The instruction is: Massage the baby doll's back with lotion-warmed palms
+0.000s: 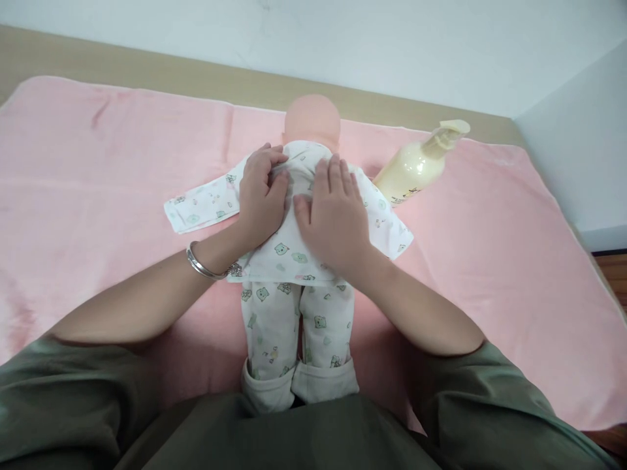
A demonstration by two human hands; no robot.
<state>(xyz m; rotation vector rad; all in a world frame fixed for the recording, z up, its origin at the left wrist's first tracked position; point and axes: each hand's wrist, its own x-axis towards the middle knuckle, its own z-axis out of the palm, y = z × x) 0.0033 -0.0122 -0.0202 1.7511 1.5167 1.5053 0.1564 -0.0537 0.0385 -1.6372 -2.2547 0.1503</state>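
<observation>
A baby doll [312, 119] lies on a pink blanket, its bald head pointing away from me. It wears a white printed top [281, 258] with both sleeves spread outward, and matching trousers [277, 326] with turned-up cuffs. My left hand [262, 196] rests on the top near the left shoulder, fingers extended and slightly curved. Flat on the other side of the upper body lies my right hand [336, 215], its fingers stretched toward the doll's neck. Neither hand grips anything. The doll's face is not visible.
A pale yellow pump bottle [411, 168] stands tilted in view beyond the right sleeve. The pink blanket [108, 196] covers most of the wooden surface [161, 68]. White walls [343, 46] close off the back and right side.
</observation>
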